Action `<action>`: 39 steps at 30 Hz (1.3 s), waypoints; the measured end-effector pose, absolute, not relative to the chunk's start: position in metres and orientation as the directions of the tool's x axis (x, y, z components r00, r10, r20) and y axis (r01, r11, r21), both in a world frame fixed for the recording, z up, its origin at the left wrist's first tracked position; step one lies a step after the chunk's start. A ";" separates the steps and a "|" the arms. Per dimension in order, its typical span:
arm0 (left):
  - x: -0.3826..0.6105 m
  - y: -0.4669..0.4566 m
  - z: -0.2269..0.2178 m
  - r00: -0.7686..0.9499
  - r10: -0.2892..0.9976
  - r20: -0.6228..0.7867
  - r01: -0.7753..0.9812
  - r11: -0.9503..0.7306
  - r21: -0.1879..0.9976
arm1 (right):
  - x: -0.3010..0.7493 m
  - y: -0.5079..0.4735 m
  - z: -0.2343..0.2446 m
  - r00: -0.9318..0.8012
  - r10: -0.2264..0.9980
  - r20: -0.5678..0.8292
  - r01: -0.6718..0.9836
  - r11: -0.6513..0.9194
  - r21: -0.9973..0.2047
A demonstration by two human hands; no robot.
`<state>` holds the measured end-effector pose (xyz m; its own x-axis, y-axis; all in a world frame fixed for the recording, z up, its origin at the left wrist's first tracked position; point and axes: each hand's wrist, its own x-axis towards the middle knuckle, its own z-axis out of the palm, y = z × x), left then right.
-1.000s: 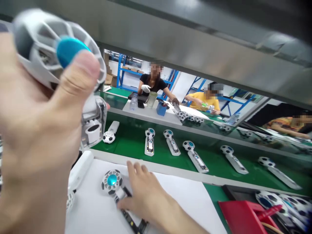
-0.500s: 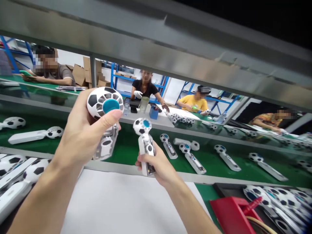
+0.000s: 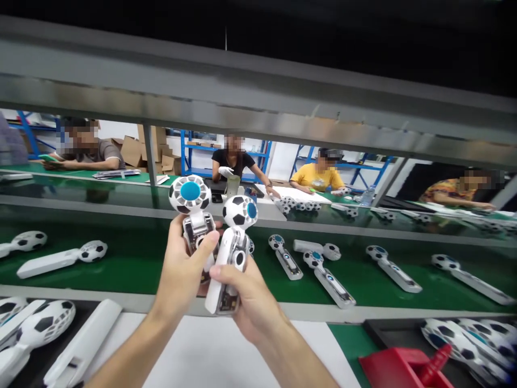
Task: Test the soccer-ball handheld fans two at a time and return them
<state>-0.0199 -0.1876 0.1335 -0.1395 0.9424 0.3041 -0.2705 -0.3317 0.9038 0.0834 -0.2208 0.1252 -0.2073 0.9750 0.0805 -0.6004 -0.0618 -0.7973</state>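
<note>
My left hand [image 3: 177,275] grips a white handheld fan [image 3: 190,193] upright. Its round head has a black-and-white football pattern with a blue disc in the centre, and electronics show through its handle. Just to the right, my right hand [image 3: 258,302] is closed round a second football-patterned fan [image 3: 238,213], its thumb across the handle, where circuit parts show too. The second fan overlaps the lower part of the first in view; whether they touch I cannot tell. Both are held above the near edge of the green conveyor belt [image 3: 137,280].
More fans [image 3: 331,280] lie along the belt. A black tray at left holds fans [image 3: 44,323]; another tray [image 3: 388,328] is at right, behind a red box [image 3: 404,366]. White paper [image 3: 202,350] covers the bench. A grey beam [image 3: 202,91] crosses above. Several co-workers sit opposite.
My left hand has moved away from me and to the right, bringing its fan beside the other one. The right-hand fan now leans rightward. The view has tilted upward.
</note>
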 end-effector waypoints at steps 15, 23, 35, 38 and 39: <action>-0.046 -0.202 0.156 0.299 0.952 -0.065 -0.419 0.192 0.887 | 0.147 -0.215 0.149 -0.076 0.992 0.098 -0.382 0.062 -0.922; -0.037 -0.213 0.150 0.427 0.899 0.098 -0.560 0.178 0.809 | 0.149 -0.216 0.148 -0.149 0.979 0.136 -0.392 0.068 -0.917; -0.045 -0.204 0.148 0.394 0.899 0.193 -0.445 0.003 0.895 | 0.135 -0.226 0.156 -0.054 0.986 0.160 -0.325 0.134 -0.936; -0.044 -0.200 0.146 0.386 0.900 0.201 -0.447 -0.008 0.895 | 0.137 -0.223 0.152 -0.079 0.980 0.183 -0.305 0.151 -0.940; -0.043 -0.199 0.146 0.382 0.901 0.206 -0.450 -0.013 0.893 | 0.138 -0.221 0.150 -0.086 0.977 0.195 -0.304 0.161 -0.939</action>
<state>-0.0431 -0.1993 0.1456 0.3820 0.9009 0.2062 -0.4503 -0.0134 0.8928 0.1376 -0.2211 0.1503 -0.0859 0.9771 0.1949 -0.3045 0.1605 -0.9389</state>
